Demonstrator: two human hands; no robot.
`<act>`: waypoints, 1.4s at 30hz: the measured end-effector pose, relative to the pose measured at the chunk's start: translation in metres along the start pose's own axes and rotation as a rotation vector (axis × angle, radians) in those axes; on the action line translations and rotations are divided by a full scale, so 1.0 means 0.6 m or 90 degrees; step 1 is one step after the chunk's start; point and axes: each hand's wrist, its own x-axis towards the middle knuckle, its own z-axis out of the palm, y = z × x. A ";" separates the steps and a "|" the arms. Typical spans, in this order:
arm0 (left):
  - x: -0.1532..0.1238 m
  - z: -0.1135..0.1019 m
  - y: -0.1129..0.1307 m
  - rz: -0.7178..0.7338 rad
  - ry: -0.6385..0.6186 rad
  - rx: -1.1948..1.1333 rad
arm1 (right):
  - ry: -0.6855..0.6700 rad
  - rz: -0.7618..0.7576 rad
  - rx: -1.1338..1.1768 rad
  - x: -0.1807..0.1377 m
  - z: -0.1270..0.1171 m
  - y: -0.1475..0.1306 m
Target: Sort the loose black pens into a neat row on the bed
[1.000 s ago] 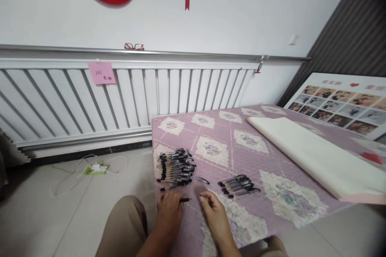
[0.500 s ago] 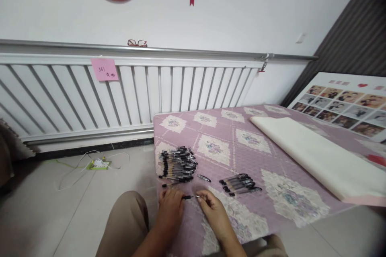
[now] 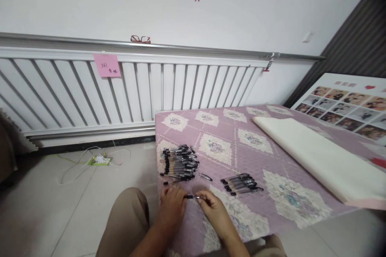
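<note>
Purple quilted cover [image 3: 271,156], near edge, white radiator [image 3: 75,92] behind. Left hand [image 3: 172,208]: fingers curled, pinching the black end of a pen [image 3: 190,197] held level just above the cover. Right hand [image 3: 212,208]: fingers bent, thumb and forefinger closed on the pen's other end; the two hands almost meet. Loose cap [image 3: 206,176]: lies just beyond the hands. Large pile of pens [image 3: 178,162]: beyond the left hand. Small row of pens [image 3: 241,184]: beyond and right of the right hand. White roll [image 3: 313,156]: well apart, far right. Change from a second ago: right hand then lay apart from the pen, now grips it. Pen's middle is too small to make out; forearms cut off by the lower edge.
</note>
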 end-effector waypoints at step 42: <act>0.004 -0.007 0.004 0.026 -0.007 0.010 | -0.066 0.017 -0.091 0.002 0.004 0.008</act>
